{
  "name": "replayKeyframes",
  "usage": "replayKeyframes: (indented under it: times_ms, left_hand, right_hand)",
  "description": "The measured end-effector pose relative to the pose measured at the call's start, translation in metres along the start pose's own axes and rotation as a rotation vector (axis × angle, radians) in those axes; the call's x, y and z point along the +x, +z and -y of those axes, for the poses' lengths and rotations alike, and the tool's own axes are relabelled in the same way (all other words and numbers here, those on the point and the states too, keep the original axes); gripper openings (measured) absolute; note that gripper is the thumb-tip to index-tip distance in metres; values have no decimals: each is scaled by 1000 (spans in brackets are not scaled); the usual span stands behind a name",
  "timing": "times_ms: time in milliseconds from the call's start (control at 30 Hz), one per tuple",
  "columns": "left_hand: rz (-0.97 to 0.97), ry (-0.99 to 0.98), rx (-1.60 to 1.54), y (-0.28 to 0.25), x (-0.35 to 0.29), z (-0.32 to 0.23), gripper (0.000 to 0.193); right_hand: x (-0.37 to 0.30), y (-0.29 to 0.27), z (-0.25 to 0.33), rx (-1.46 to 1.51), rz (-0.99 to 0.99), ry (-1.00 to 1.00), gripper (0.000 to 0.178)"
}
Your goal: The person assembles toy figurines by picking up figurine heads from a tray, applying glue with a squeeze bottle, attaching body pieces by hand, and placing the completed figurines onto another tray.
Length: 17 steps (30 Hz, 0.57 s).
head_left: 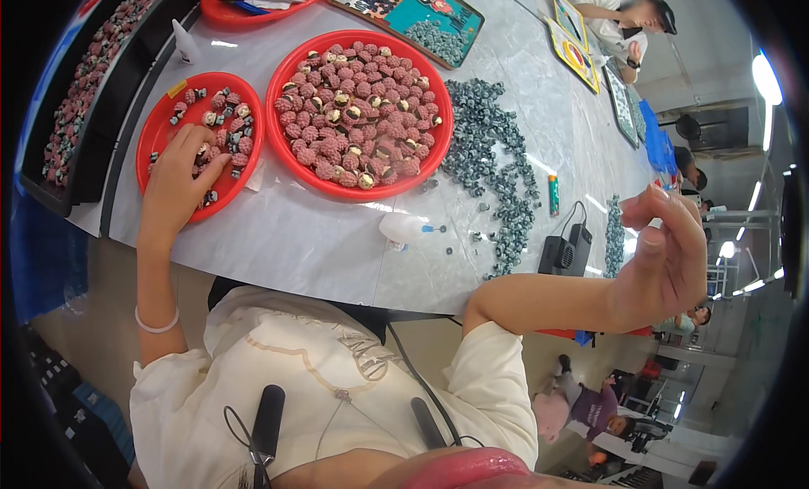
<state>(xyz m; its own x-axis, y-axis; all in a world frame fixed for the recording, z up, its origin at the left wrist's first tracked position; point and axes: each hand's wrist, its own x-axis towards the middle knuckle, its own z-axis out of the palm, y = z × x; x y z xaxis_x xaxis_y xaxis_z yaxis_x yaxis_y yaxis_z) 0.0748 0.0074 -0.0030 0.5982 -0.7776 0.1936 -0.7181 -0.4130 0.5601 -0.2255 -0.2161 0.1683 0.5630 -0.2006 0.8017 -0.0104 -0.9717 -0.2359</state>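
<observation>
My left hand reaches into a small red tray, with its thumb and fingers apart around the pieces there. These are pink, bumpy, berry-like pieces, several joined to small grey-and-black parts. Up at the right, over the table edge, my right hand is closed with curled fingers and the thumb near the index finger. A small pale spot shows at its fingertips; what it is I cannot make out. A larger round red tray stands beside the small one, full of pink bumpy pieces, some with cream-coloured parts.
Loose dark grey-green small parts lie heaped on the table. Near the front are a white squeeze bottle, a green-and-orange tube and a black device. A black bin stands at left; a co-worker sits across.
</observation>
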Motion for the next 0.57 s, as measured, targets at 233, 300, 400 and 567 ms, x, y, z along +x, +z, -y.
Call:
replayKeyframes:
  times_ms: [233,300,400,567]
  left_hand:
    - [-107,-38,-52,0,-2,-3,24]
    - [-115,-68,-62,0,-2,-4,25]
    - [-110,-69,-90,0,-2,-3,26]
    - [-29,138,-56,-2,-3,4,28]
  right_hand:
    - [1,-4,-4,88,-33,-59,25]
    - [1,-5,-4,86,-3,-35,24]
    - [2,-5,-4,91,6,-27,23]
    - [2,-6,-1,117,49,-9,24]
